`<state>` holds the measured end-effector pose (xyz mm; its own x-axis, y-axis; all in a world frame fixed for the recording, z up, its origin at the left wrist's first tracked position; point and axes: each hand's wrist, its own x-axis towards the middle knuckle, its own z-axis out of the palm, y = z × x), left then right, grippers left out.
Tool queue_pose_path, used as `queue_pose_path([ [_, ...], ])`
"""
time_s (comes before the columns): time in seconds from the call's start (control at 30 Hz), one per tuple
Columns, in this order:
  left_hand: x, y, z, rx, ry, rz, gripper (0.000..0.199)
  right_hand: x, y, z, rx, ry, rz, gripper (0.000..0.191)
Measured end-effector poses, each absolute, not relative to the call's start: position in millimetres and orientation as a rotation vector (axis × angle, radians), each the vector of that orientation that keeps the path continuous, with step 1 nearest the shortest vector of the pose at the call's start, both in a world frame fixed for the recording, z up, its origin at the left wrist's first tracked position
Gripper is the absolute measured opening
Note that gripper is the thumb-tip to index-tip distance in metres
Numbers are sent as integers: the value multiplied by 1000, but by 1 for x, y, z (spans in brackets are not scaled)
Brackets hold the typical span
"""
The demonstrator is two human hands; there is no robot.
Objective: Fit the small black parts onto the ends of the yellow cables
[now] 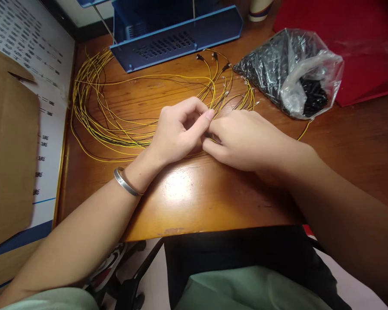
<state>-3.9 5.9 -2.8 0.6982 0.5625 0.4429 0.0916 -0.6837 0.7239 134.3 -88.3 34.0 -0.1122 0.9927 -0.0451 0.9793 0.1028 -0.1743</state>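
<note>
A loose coil of thin yellow and black wires (84, 99) lies on the wooden table, its ends gathered to the right. Several ends carry small black connectors (215, 56); others show bare metal terminals. My left hand (181, 125) is closed in a pinch, thumb against forefinger, over the wires. Pressed up against it, my right hand (245, 137) has its fingers curled in. What sits between the fingertips is mostly hidden; a bit of dark wire shows by the right fingers. On my left wrist is a silver bracelet (126, 183).
A clear plastic bag (278, 73) of small black parts lies at the right, beside a red sheet or bag (358, 43). Behind the wires stands a blue rack (181, 41), with a paper cup (260, 9) nearby. Cardboard (13, 150) leans at the left.
</note>
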Motion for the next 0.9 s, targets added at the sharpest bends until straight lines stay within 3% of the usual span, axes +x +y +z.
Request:
queue_pose_path([
  [0.9,-5,4,0,2182,647,1036,40,135,-86,33,-2082,-2087,205,33],
])
